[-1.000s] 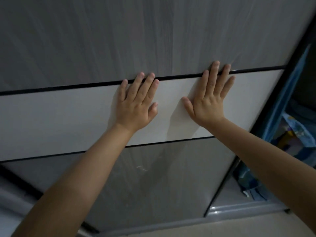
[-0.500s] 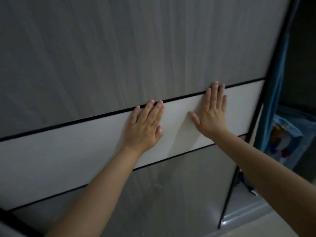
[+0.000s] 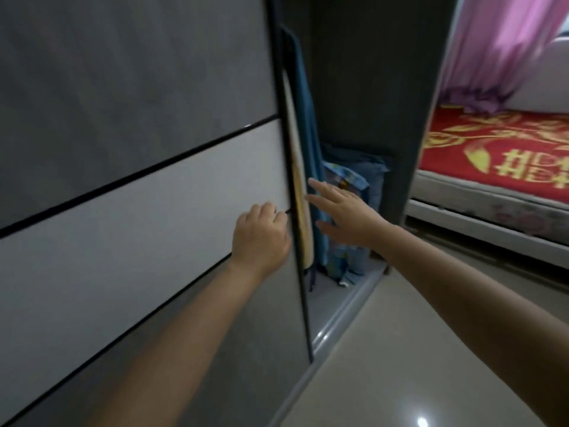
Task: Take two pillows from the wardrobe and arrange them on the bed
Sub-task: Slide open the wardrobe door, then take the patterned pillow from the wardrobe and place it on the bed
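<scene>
The grey sliding wardrobe door [image 3: 138, 180] with a white band fills the left. My left hand [image 3: 261, 238] curls its fingers around the door's right edge. My right hand [image 3: 345, 217] is open, fingers spread, reaching into the gap in front of blue patterned bedding [image 3: 354, 183] stacked inside the wardrobe. Whether that bedding includes pillows is unclear. A yellow-and-cream cloth [image 3: 300, 195] and a blue cloth [image 3: 304, 118] hang just behind the door edge. The bed [image 3: 492, 161] with a red and gold cover lies at the right.
The wardrobe's dark side panel [image 3: 409, 118] stands between the opening and the bed. A grey floor track [image 3: 345, 312] runs along the wardrobe's base. Shiny beige floor tiles [image 3: 415, 349] spread below. Pink curtains [image 3: 508, 41] hang behind the bed.
The door has slid left and the opening is wider. My left hand went from flat on the panel to gripping its edge. My right hand left the door and reached into the opening.
</scene>
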The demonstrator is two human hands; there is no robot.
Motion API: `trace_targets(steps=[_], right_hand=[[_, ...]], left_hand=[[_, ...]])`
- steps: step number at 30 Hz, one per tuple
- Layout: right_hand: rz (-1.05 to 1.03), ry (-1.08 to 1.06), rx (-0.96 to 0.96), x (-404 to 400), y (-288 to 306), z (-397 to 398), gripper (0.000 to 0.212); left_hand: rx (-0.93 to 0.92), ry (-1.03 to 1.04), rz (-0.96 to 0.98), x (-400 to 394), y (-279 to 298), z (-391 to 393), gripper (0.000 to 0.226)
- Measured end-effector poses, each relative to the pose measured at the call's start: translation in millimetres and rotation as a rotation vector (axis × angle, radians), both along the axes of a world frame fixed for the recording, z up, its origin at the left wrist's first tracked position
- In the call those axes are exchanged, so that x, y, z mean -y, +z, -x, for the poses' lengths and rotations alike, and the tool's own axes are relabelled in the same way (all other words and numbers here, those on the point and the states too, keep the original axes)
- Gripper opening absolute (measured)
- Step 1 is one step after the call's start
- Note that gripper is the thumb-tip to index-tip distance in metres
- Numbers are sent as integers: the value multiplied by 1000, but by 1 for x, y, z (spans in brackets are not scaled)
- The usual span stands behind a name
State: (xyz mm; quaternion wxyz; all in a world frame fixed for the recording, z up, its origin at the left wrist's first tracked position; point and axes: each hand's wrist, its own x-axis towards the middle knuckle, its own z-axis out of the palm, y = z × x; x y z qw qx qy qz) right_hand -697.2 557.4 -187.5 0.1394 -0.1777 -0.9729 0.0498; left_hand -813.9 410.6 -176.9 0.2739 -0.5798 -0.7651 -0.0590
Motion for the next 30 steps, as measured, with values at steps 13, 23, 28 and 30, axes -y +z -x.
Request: trace_targets(steps=[13, 23, 28, 30], right_hand=[[99, -396, 178, -297, -12, -148, 42], [267, -325, 307, -488, -79, -49, 25], [368, -327, 392, -567, -143, 23, 30], [435, -332, 406, -586, -168, 48, 33]], left_hand=[[367, 131, 426, -331, -53, -72, 32], [584, 274, 513, -507, -119, 16, 26], [483, 336, 639, -589, -172, 77, 28], [478, 353, 674, -617, -188, 94, 35]])
